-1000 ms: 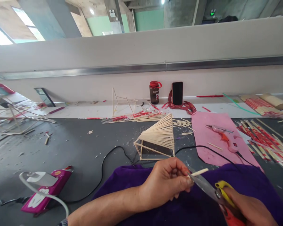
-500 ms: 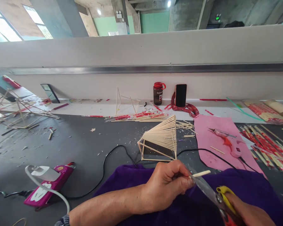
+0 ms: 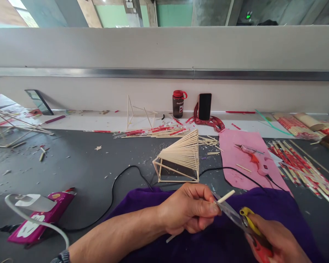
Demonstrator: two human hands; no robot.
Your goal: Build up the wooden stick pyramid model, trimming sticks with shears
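Observation:
My left hand (image 3: 190, 208) pinches a thin wooden stick (image 3: 226, 196); one end juts out past the fingertips and the other pokes out below the palm. My right hand (image 3: 276, 235) grips scissors (image 3: 237, 218) with yellow and red handles. Their blades lie against the stick close to my left fingertips; whether they have cut in, I cannot tell. Just beyond my hands stands a wedge-shaped model (image 3: 181, 155) of glued sticks, its upper side a fan of closely laid sticks. Purple cloth (image 3: 153, 204) lies beneath both hands.
Right of the model, a pink sheet (image 3: 233, 146) bears a glue gun (image 3: 259, 160), whose black cord crosses the table. Wrapped stick bundles (image 3: 307, 168) lie at far right. A magenta power strip (image 3: 41, 219) sits at left. Behind stand a bottle (image 3: 178, 104) and a phone (image 3: 205, 106).
The view has swung slightly right and down. The stick is tilted more steeply, and its lower end now shows beneath my left hand. Both hands keep their hold, with the blades still at the stick.

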